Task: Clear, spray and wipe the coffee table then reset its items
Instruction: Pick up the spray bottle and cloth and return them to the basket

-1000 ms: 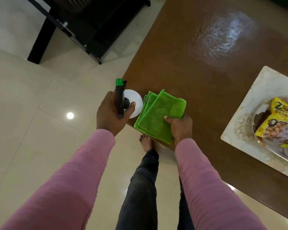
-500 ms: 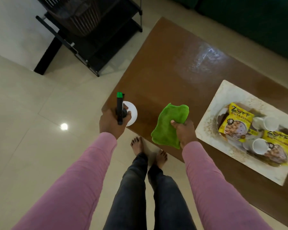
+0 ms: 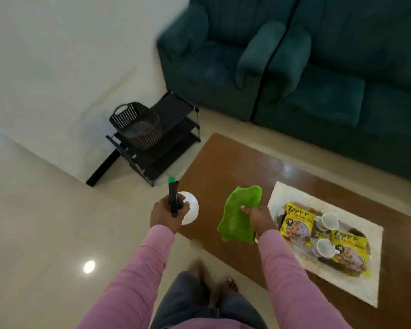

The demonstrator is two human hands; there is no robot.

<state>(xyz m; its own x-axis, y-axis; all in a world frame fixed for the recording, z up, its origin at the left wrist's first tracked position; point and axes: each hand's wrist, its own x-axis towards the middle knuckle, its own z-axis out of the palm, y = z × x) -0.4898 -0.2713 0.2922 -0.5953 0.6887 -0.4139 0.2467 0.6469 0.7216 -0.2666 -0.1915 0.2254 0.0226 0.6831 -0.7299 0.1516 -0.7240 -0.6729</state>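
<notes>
My left hand grips a white spray bottle with a black trigger head and green nozzle, held over the near left corner of the brown coffee table. My right hand holds a crumpled green microfibre cloth above the table's near edge. To the right on the table lies a pale rectangular tray carrying two yellow snack packets and two white cups.
A dark green sofa stands behind the table. A black low shelf rack with a dark woven basket sits against the wall to the left. My bare feet stand on glossy cream floor tiles at the table's near edge.
The view has lifted, bringing the sofa and rack into sight. The cloth has come off the table and hangs crumpled from my right hand. My left hand keeps holding the bottle.
</notes>
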